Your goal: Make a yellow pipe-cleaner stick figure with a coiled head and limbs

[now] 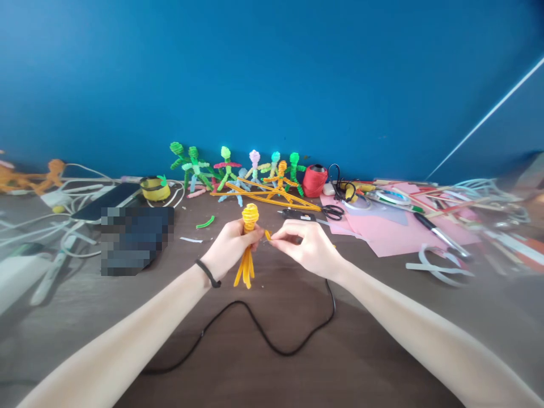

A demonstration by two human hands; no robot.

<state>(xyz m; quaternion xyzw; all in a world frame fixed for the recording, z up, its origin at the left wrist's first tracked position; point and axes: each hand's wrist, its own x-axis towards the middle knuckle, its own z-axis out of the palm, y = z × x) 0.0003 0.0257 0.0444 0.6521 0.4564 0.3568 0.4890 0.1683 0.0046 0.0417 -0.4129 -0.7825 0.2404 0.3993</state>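
My left hand (229, 245) is closed round a yellow pipe-cleaner figure (249, 238), just below its coiled round head, with several loose strands hanging down beneath the fist. My right hand (306, 245) pinches the end of one yellow strand (267, 234) that sticks out sideways from the figure. Both hands hover above the brown table (272, 351), near its middle. A black band sits on my left wrist.
A row of finished pipe-cleaner figures (238, 169) stands against the blue wall, with loose orange pipe cleaners (272, 198) before them. Red yarn (315, 180), scissors (334, 211), pink paper (382, 232), a glue gun (298, 215) with black cord, and cables and a phone (106, 203) surround them.
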